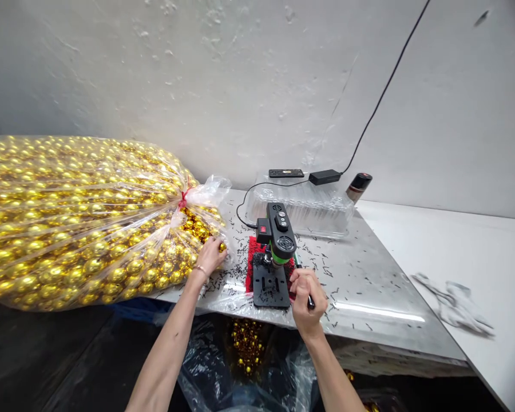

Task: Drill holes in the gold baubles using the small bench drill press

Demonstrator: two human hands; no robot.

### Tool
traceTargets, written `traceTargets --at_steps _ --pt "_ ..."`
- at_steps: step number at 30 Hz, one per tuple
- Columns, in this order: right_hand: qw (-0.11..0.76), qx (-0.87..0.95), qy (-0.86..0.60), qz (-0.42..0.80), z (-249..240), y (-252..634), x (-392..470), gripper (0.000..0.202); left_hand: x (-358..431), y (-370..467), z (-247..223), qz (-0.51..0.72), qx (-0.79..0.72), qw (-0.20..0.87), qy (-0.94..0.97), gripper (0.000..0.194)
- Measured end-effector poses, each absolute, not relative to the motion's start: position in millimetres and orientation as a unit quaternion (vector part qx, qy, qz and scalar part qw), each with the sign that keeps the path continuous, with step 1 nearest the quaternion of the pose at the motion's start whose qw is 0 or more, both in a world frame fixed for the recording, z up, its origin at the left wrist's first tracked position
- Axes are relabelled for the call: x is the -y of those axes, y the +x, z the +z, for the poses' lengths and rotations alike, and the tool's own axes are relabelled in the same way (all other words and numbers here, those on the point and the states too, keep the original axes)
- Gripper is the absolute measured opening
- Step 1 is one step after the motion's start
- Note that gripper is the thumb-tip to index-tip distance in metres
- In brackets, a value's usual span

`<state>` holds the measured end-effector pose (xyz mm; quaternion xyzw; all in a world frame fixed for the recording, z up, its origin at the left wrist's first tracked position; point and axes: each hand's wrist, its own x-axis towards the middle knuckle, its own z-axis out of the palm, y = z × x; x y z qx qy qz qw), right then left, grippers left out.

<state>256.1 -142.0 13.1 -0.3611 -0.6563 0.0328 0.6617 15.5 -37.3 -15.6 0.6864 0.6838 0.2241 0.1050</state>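
A small black bench drill press [278, 232] stands on a red mat [249, 274], with its slotted base plate [271, 289] toward me. My right hand [309, 296] is wrapped round the black-ended lever handle [311, 302] at the press's right side. To the left, my left hand [211, 256] is at a torn opening in a big clear plastic bag [90, 223] full of shiny gold balls. A gold ball [222, 247] shows at its fingertips, which look closed on it. Red string ties the bag's neck.
Black shavings litter the metal tabletop [377, 292]. Behind the press are a clear plastic tray [309, 209], a black power adapter [325, 177] and a spray can [359, 187]. Gloves [455, 306] lie at the right. Below the table edge, an open bag [206, 360] holds gold balls.
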Motion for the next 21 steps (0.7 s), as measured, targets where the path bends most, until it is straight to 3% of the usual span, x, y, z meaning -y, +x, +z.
traceTargets --at_steps 2,5,9,13,21 --pt "0.666 0.652 -0.361 0.031 13 255 142 0.028 63 13 -15 0.346 -0.660 0.217 0.631 0.037" --pt "0.672 0.641 -0.369 0.038 11 254 142 0.028 103 25 -19 0.531 -0.551 0.472 0.438 0.052" --pt "0.676 0.637 -0.369 0.037 10 253 141 0.028 133 64 -35 0.546 -0.454 0.645 0.283 0.052" --pt "0.661 0.654 -0.367 0.030 12 255 143 0.028 129 101 -54 0.523 -0.485 0.638 0.289 0.048" --pt "0.644 0.660 -0.387 0.020 16 255 146 0.028 113 121 -58 0.425 -0.563 0.423 0.569 0.040"
